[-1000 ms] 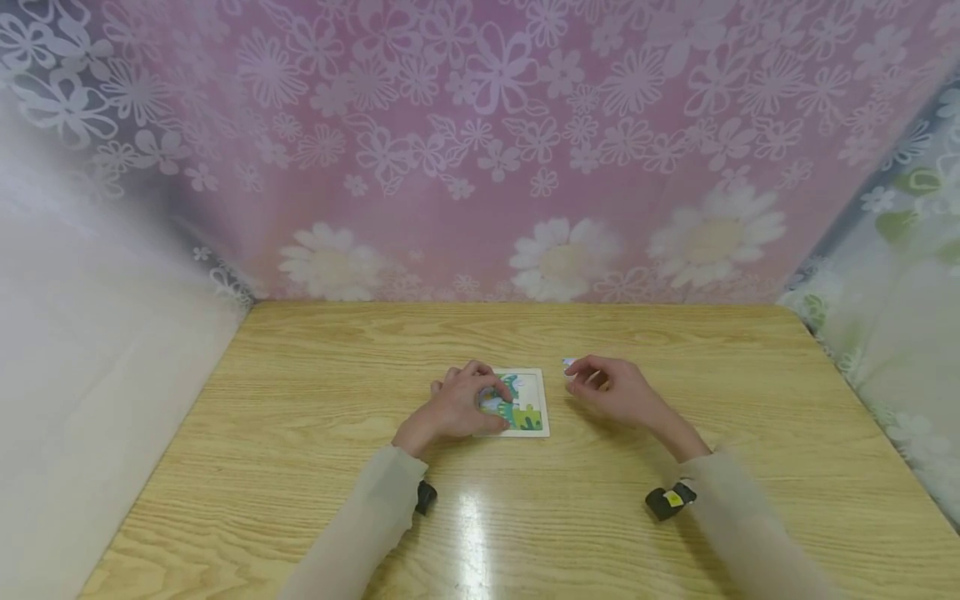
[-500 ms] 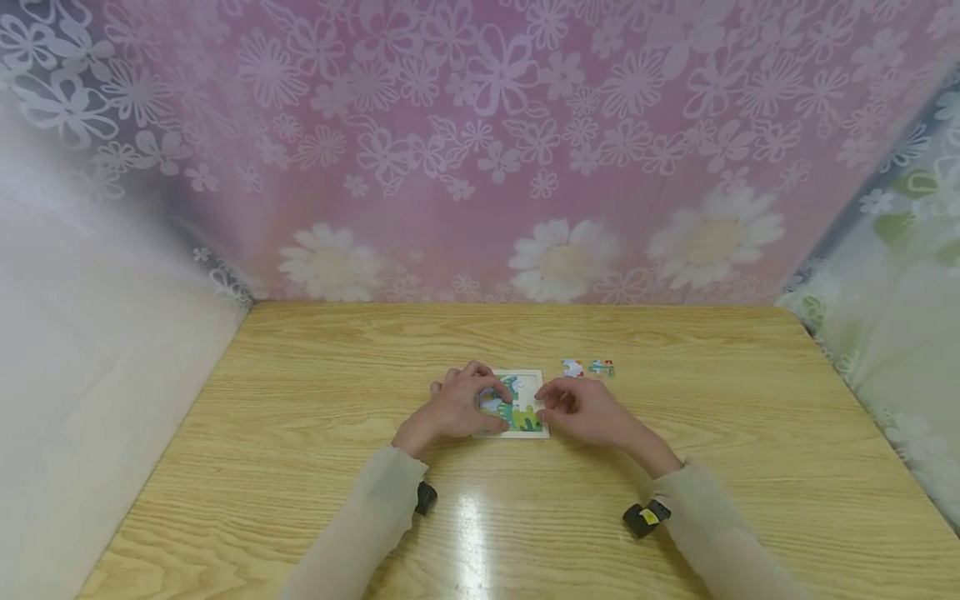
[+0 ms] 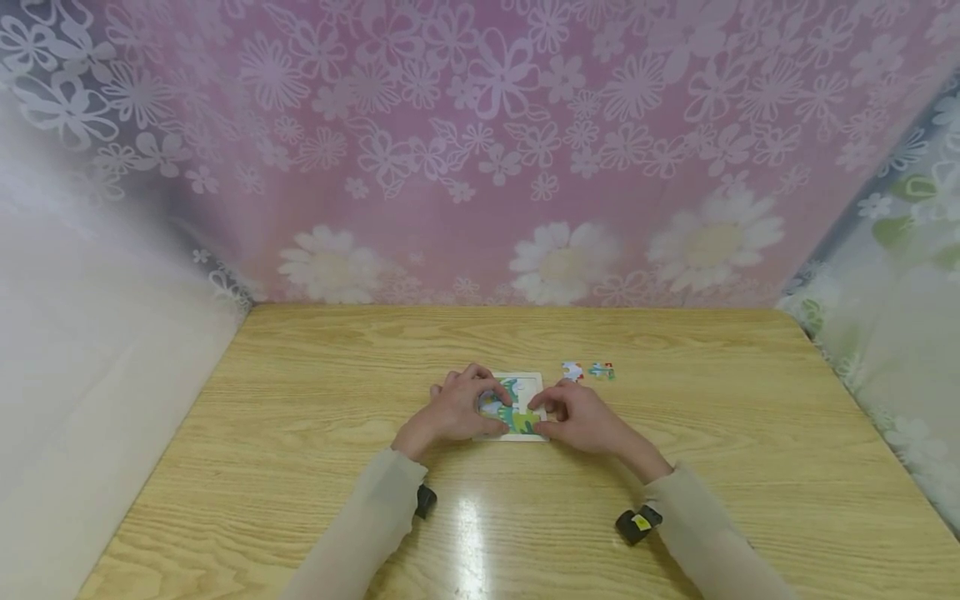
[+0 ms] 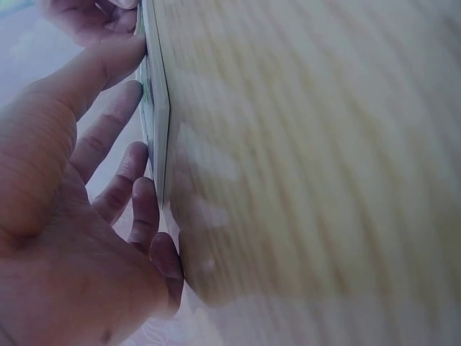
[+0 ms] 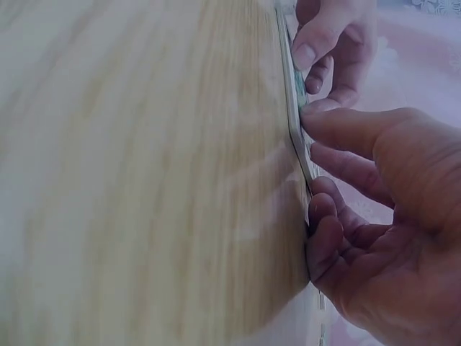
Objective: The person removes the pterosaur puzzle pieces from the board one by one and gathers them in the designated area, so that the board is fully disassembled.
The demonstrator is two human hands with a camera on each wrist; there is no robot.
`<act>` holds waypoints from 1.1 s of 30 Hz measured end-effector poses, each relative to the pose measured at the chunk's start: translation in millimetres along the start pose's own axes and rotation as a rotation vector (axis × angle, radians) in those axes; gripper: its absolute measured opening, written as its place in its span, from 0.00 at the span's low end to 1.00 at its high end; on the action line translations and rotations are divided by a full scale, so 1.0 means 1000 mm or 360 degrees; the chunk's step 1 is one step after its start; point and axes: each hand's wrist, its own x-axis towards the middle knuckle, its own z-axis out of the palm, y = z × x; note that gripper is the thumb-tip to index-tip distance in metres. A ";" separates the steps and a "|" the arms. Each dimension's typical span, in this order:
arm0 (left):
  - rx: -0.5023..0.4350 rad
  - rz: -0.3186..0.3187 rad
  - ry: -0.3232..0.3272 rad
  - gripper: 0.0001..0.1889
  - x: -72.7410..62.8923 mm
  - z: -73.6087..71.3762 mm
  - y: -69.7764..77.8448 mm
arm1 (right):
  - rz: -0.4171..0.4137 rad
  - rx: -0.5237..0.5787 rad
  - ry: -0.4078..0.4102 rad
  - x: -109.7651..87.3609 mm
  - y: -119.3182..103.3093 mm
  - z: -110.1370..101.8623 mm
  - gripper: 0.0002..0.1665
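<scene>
Fingers (image 5: 346, 130) apart, your right hand (image 3: 585, 419) has joined your left hand (image 3: 455, 408) at the flat white-bordered jigsaw (image 3: 531, 387) | aligning, likely | two small multicoloured pieces (image 3: 572, 370) lie loose

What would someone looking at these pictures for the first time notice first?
Probably the pink floral backdrop, its big white daisies rising behind the wood-grain table. Next, the small puzzle board on the table, with the left hand and the right hand touching it from either side. Just beyond the right hand, one loose piece lies beside a second piece.
</scene>
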 end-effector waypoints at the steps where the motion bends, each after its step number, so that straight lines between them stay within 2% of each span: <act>1: 0.0007 -0.0006 0.0000 0.12 0.000 0.000 0.000 | 0.0004 -0.0001 -0.0004 0.000 -0.001 0.000 0.13; 20: -0.0020 -0.0071 0.0037 0.10 0.000 -0.001 0.009 | 0.0144 0.0089 -0.0049 0.005 -0.011 0.003 0.13; 27: 0.0003 -0.0102 0.0064 0.09 0.002 0.001 0.010 | 0.0142 0.0098 -0.0053 0.004 -0.010 0.003 0.14; 33: 0.0002 -0.0124 0.0082 0.09 0.003 0.003 0.010 | 0.0192 0.0224 -0.0060 0.005 -0.009 0.003 0.13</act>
